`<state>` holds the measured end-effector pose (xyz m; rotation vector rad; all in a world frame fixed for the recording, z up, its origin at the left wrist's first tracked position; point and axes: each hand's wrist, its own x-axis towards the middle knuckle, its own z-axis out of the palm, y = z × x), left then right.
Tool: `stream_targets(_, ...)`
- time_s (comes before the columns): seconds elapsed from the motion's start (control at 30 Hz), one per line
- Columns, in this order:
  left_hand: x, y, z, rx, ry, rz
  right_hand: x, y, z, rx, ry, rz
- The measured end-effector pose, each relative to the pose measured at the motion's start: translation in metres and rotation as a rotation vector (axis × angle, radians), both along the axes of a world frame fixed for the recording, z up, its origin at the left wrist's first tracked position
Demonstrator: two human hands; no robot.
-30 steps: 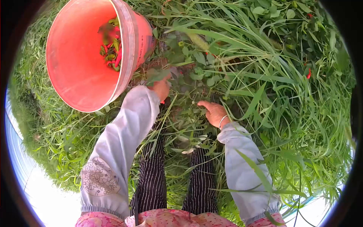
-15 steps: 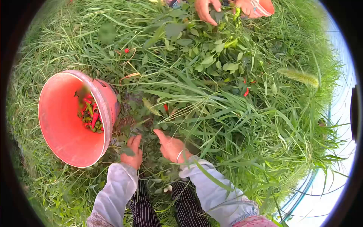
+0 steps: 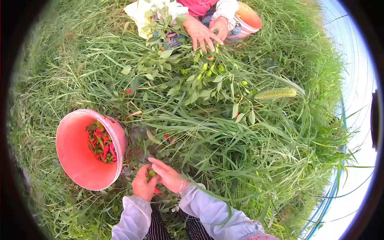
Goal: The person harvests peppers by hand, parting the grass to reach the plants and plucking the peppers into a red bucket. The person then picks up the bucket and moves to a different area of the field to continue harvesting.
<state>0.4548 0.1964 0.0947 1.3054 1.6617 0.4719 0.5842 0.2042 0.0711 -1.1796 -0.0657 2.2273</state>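
My left hand point(image 3: 144, 185) is closed around a small green pepper point(image 3: 151, 173), low in the middle of the view. Close against it, my right hand point(image 3: 170, 177) has its fingers stretched out over the pepper, near the left fingertips. A bit of a red pepper point(image 3: 157, 191) shows just below the two hands. To the left stands a red bucket point(image 3: 76, 160), tilted with its mouth toward me. Red and green peppers point(image 3: 105, 146) lie inside it, against its far wall.
Across from me, a co-worker's hands point(image 3: 202, 34) work at a leafy pepper plant point(image 3: 200, 86) with green peppers. Another bucket point(image 3: 252, 20) stands beside that person. Long grass point(image 3: 224, 148) covers the ground, and a pale plastic sheet point(image 3: 356, 80) lies along the right edge.
My hands have come together, and a green pepper now shows in the left one. The view has tilted upward, so more of the co-worker is visible and the bucket appears lower.
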Motion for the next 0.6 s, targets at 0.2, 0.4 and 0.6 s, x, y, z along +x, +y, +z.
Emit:
stream_targets(0.2,-0.045,0.025,0.017,0.009,-0.183,0.190,-0.001,0.027,-0.037,0.506,-0.593,0.523)
stream_targets(0.4,-0.132,0.065,0.000,0.283,0.469,-0.010,0.065,0.034,-0.081,0.836,-1.657,1.050)
stream_targets(0.6,-0.166,0.067,-0.045,-0.016,0.776,-0.206,0.147,0.020,-0.070,0.619,-1.501,0.989)
